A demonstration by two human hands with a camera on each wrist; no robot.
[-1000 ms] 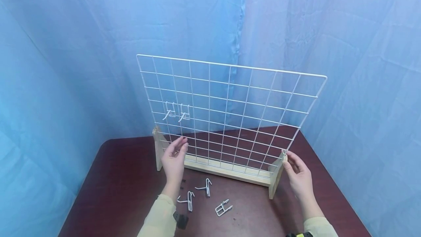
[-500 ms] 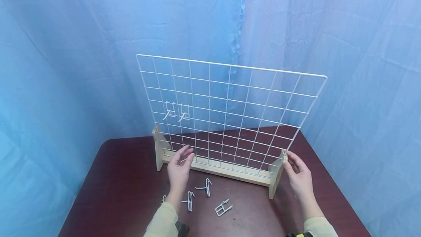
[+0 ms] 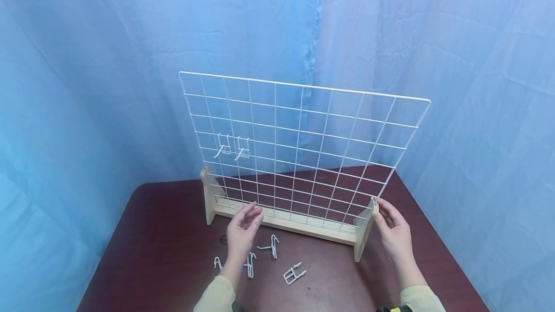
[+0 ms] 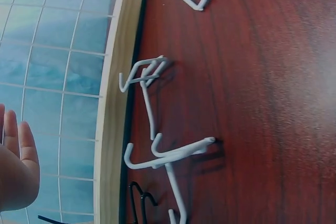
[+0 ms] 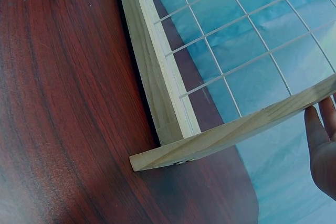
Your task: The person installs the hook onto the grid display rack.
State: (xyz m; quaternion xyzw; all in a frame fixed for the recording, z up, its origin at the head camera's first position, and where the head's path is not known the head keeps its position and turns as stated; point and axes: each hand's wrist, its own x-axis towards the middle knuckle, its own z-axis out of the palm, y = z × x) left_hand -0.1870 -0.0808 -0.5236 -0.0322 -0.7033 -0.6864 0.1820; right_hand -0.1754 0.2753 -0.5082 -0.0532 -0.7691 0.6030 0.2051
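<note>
- The wire grid [image 3: 297, 148] stands ahead of and between the hands, leaning slightly, its foot in the wooden stand [image 3: 303, 227]; the left hung hook [image 3: 224, 149] and right hung hook [image 3: 244, 151] hang beyond the left hand.
- The left hand [image 3: 243, 230] has come down and inward from before the grid's lower part over the last second; its fingers are loosely bent and pinch nothing visible.
- The right hand [image 3: 394, 235] has stayed put, thumb and fingers pinching the top of the stand's near upright. Grid and hung hooks look unmoved, so the rack seems steady.
- Loose on the table [image 3: 165, 249]: the far hook [image 3: 273, 248] just right of the left hand, the middle hook [image 3: 250, 266] beside the left wrist, the fork-shaped hook [image 3: 295, 273] between the forearms, and the outer hook [image 3: 218, 263] left of the left wrist, now uncovered.
- A black hook [image 4: 137, 198] lies by the stand's base in the left wrist view.
- The left forearm partly hides the middle and outer hooks; the blue curtain [image 3: 260, 23] hangs behind everything.
</note>
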